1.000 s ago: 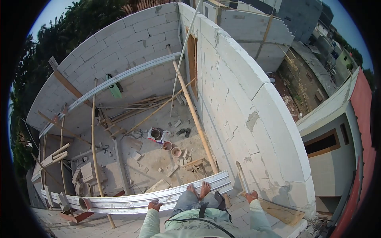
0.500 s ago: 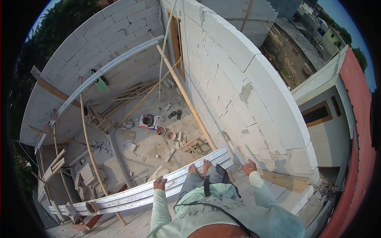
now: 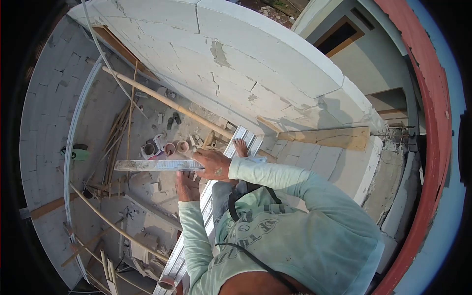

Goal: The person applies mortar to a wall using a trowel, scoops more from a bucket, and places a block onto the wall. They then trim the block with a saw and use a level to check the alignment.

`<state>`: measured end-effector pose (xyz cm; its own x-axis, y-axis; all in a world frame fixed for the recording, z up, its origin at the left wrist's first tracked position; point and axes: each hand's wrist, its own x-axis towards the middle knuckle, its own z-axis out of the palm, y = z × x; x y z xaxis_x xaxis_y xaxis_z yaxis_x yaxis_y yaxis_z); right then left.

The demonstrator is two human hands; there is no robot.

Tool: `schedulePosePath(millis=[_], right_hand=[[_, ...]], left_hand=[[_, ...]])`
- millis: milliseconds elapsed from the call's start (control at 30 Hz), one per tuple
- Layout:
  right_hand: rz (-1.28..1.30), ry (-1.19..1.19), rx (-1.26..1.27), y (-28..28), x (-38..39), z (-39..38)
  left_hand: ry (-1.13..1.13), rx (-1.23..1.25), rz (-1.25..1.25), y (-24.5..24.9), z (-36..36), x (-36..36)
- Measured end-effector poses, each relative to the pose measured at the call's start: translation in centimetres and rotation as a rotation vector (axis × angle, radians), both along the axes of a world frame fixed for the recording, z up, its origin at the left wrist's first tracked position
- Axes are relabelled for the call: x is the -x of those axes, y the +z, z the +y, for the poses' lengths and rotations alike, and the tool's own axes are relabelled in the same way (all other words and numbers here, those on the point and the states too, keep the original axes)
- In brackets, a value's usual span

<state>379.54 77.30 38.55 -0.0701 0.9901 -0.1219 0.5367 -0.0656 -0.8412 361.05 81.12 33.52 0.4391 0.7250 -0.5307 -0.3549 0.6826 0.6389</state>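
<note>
The person sits on the top of the white block wall [image 3: 314, 157], right at its inner edge. One bare foot [image 3: 241, 146] rests on the ribbed silvery metal profile [image 3: 173, 263] that runs along that edge. The right hand [image 3: 212, 164] is closed around the near end of a long flat pale metal strip [image 3: 152, 165]. It holds the strip about level, so that it sticks out past the wall's inner edge over the room below. The left hand [image 3: 186, 186] is just beneath, fingers up against the strip's lower edge; whether it actually grips I cannot tell. A bare wooden plank [image 3: 329, 137] lies on the wall top at its far edge, against the adjoining block wall. Down below, a long bamboo pole [image 3: 167, 103] slants up toward the wall, and round clay-coloured pots [image 3: 169, 148] stand on the floor amid rubble.
</note>
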Motion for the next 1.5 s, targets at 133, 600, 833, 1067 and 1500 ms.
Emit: schedulePosePath(millis=[133,600,833,1067,1500], right_hand=[[-0.007,0.054,-0.015,0.1,-1.2,-0.5],[-1.155,-1.172,-0.37,6.5,-36.2,-14.8],[-1.242,-1.242,0.094,2.5,-41.0,-19.6],[-1.107,-1.224,0.151,4.1,-40.2,-18.4],[-0.975,-1.141,0.27,5.9,-40.6,-17.4]], left_hand=[[-0.073,0.058,-0.038,3.2,1.0,-6.3],[-0.028,-0.291,-0.043,8.3,15.5,-17.0],[-0.017,-0.534,-0.143,14.9,21.7,-31.8],[-0.1,-0.708,-0.101,16.1,30.6,-46.1],[0.126,-1.142,0.271,11.1,41.2,-55.7]])
